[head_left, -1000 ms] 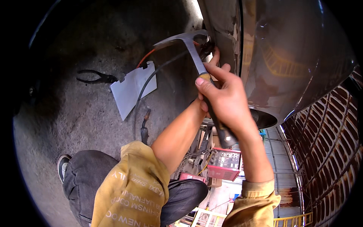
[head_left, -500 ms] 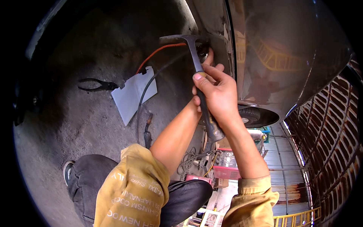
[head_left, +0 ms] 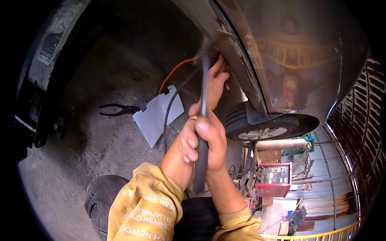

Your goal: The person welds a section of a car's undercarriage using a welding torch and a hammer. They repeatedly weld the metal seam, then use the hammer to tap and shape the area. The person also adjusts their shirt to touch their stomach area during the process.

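Observation:
My right hand (head_left: 207, 140) is wrapped round the dark grip of a hammer (head_left: 205, 86), with its thumb along the handle. The hammer's metal head is smeared by motion, close to the lower edge of a brown car body (head_left: 297, 80). Beyond it my left hand (head_left: 217, 86) reaches up to that lower edge, fingers bent and pressed together. The hammer hides part of this hand, and what its fingertips hold cannot be made out. On the floor to the left lie black-handled pliers (head_left: 118, 109), touching a folded white sheet (head_left: 159, 114).
An orange cable (head_left: 173, 72) and a black cable (head_left: 171, 102) run by the sheet. A car wheel (head_left: 265, 128) is right of my hands. Lower right are a red welding machine (head_left: 274, 178) and a yellow ladder (head_left: 317, 235). A dark metal structure (head_left: 36, 108) stands far left.
The view has shifted, bringing more of the wheel and welding machine into sight. My right hand has come down and nearer my left forearm, and the hammer now stands more upright, its head blurred.

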Demonstrator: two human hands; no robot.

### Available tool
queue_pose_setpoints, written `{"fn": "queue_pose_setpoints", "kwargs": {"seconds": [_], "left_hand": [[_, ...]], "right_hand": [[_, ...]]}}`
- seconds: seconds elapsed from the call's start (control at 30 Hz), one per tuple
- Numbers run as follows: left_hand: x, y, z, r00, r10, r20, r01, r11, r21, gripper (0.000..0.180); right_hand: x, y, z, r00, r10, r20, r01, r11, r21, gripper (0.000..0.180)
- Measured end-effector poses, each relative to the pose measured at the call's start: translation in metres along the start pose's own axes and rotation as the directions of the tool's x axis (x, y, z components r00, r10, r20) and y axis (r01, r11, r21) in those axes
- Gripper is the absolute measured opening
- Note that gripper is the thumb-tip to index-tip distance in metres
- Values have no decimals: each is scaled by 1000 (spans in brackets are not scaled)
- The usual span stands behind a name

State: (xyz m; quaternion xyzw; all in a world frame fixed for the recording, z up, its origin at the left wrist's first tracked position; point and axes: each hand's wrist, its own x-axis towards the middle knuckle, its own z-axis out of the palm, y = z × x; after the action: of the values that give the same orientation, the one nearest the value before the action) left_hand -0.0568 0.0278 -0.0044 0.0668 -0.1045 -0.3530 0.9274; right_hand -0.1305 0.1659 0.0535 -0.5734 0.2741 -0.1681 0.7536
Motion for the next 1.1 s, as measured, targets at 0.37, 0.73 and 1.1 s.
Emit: {"fn": "queue_pose_setpoints", "kwargs": {"seconds": [0.37, 0.73, 1.1], "left_hand": [[23, 42, -37, 988, -68, 140, 21, 950, 311, 54], [28, 75, -2, 991, -81, 109, -12, 742, 670, 29], [19, 66, 23, 981, -194, -13, 167, 809, 564, 22]], "right_hand": [[24, 83, -110, 871, -106, -479, 6, 979, -205, 22], [124, 110, -88, 905, -252, -342, 179, 956, -232, 28], [201, 159, -115, 945, -205, -253, 180, 976, -120, 33]]}}
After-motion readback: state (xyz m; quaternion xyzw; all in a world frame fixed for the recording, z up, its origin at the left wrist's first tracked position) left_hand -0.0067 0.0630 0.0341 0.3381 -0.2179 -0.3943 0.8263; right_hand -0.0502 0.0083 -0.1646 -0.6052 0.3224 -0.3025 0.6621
